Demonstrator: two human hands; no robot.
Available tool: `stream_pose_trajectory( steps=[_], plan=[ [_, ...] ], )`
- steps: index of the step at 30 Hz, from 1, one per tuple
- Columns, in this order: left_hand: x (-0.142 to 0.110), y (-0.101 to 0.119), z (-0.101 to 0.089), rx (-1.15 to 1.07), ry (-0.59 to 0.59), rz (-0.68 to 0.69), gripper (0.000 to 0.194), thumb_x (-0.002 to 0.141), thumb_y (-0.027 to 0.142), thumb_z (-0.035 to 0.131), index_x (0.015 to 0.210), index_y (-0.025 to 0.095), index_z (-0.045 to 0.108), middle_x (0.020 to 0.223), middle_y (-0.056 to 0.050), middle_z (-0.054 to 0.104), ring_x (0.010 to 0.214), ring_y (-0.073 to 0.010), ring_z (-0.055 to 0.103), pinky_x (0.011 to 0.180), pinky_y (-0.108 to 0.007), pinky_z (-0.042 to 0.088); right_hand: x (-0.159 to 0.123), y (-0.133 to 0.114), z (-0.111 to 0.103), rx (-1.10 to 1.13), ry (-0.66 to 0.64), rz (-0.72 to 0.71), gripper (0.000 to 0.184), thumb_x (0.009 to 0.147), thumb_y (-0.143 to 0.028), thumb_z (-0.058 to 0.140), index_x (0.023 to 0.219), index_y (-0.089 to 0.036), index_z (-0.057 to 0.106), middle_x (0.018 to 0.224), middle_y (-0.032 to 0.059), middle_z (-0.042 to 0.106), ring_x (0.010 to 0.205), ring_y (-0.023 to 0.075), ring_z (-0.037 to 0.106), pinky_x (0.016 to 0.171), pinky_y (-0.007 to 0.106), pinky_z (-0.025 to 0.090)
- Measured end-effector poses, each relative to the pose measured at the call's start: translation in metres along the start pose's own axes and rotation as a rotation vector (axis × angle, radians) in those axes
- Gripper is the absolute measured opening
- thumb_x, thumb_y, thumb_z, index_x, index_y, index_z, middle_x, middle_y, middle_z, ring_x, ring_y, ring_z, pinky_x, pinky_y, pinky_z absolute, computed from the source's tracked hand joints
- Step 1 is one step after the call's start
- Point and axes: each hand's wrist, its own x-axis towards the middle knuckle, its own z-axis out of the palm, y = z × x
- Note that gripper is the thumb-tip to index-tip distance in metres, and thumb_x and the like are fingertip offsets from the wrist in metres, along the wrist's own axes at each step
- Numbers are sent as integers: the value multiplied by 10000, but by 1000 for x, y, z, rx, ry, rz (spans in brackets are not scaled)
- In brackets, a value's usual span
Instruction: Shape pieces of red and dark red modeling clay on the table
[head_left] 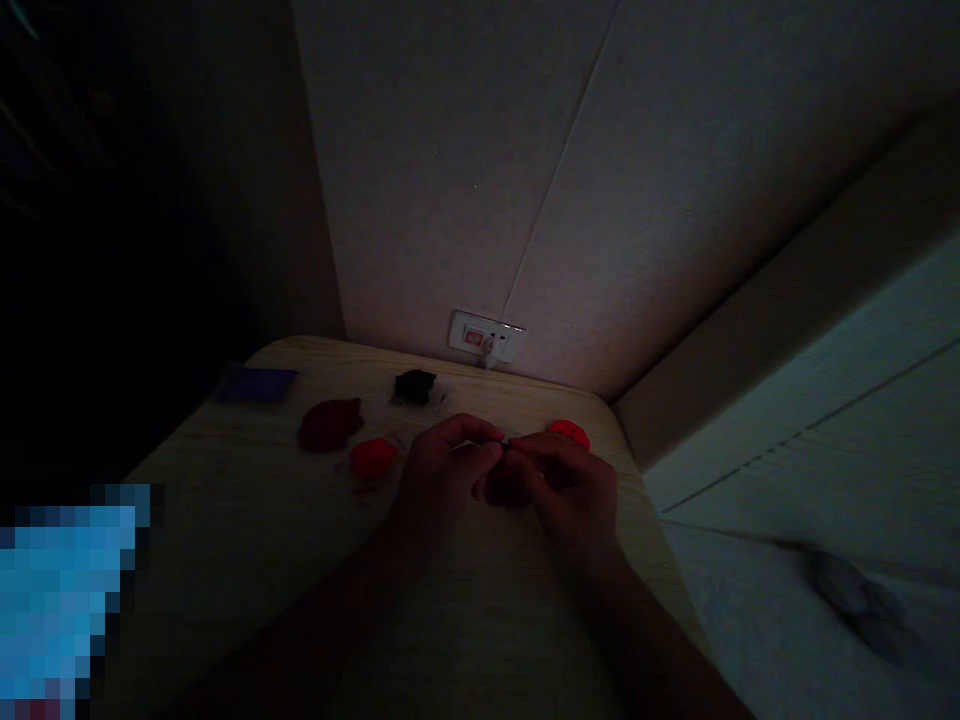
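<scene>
"What's at the far left of the table (247, 500)?"

"A flat purple packet (256, 386), lying near the edge. It's dim, so I can't read anything on it."

"And next along?"

"A dark red lump (328, 426), flattened, with an uneven outline. Just to its right and nearer the person sits a smaller bright red lump (373, 460). Beyond that, towards the wall (420, 200), there's a ragged black lump (415, 386) with small scraps beside it."

"Then the left hand (442, 465)?"

"Yes, thumb and forefinger pinching a tiny dark piece (505, 446). Behind, low on the wall, is a socket plate (465, 330) with a plug (490, 352) in it."

"Where exactly is that piece?"

"Between the fingertips of both hands, above the table. It's too small and dark to say what it is."

"So the right hand (577, 490) has it too?"

"It does, pinching from the other side; its lower fingers are lost in shadow."

"Anything past there?"

"A bright red disc (568, 433) with dark marks, just behind the right hand and partly hidden by it."
</scene>
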Motion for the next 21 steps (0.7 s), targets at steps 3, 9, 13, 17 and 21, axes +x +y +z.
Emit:
stream_pose_trajectory(
  steps=[3,9,13,17,21],
  plan=[
    [0,0,-1,3,-14,0,146,738,282,749,816,177,685,520,51,559,468,-93,474,473,-218,368,0,-1,0,-6,-6,-12,50,872,-261,767,907,-246,800,797,39,763,685,170,677,611,284,528],
    [1,-2,-2,5,-22,19,152,744,286,752,822,176,682,537,50,577,477,-89,482,476,-213,373,0,-1,0,-16,-8,-32,43,871,-257,760,896,-235,788,783,37,751,665,165,676,597,281,530],
    [2,-5,-4,21,-41,24,148,759,284,744,841,179,680,536,57,579,479,-87,496,480,-204,380,-1,1,1,-6,-13,8,49,880,-263,743,886,-222,770,744,29,731,626,159,667,575,279,534],
    [2,-3,-3,24,-31,30,140,749,273,736,834,174,685,544,57,583,476,-81,492,473,-198,378,-1,0,2,31,16,-11,86,862,-248,747,942,-225,768,769,33,740,644,162,682,563,267,544],
    [0,0,-1,26,-20,26,138,743,265,733,831,172,684,529,60,572,477,-82,491,474,-196,376,0,-4,2,-10,9,-36,55,860,-244,740,895,-223,778,777,38,745,658,162,686,569,264,553]
  ],
)
